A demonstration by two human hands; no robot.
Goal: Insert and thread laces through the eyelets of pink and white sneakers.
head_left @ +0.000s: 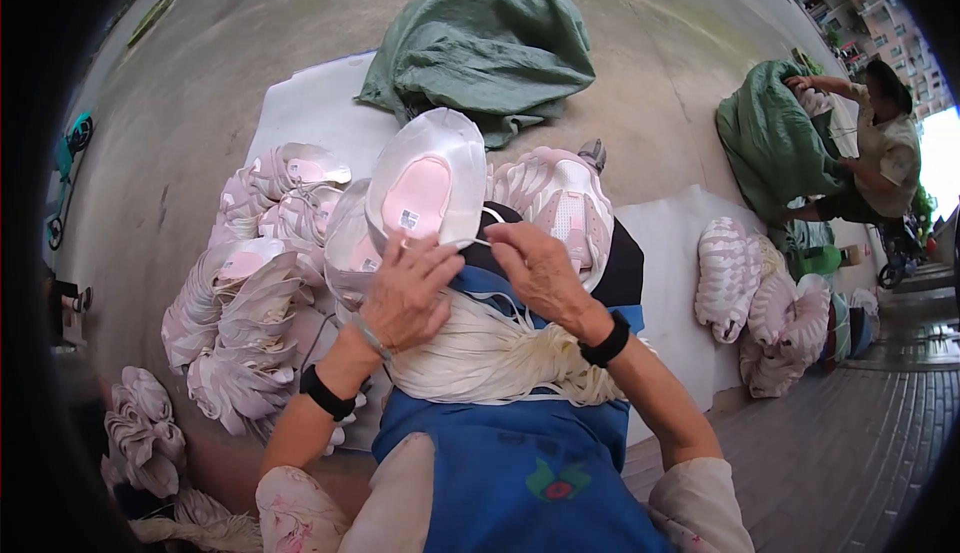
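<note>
A white shoe upper with a pink lining [419, 196] stands in front of me, its near edge at my left hand [408, 293]. The fingers of that hand are closed on this edge, and the thumb is partly hidden. To the right, my right hand [543, 275] is closed in a pinch on a thin white shoelace [468, 243], which runs across to the upper beside the left fingers. Across my lap, over a blue apron [480, 453], lies a thick bundle of cream laces [470, 353]. Another upper [352, 243] sits partly behind the first.
Stacked pink-and-white uppers [240, 333] lie at the left, with more [560, 203] past my right hand. A green sack [480, 48] lies ahead on a white sheet [310, 108]. At the right, a person [880, 143] handles another green sack [770, 143] near further bundled uppers [728, 278].
</note>
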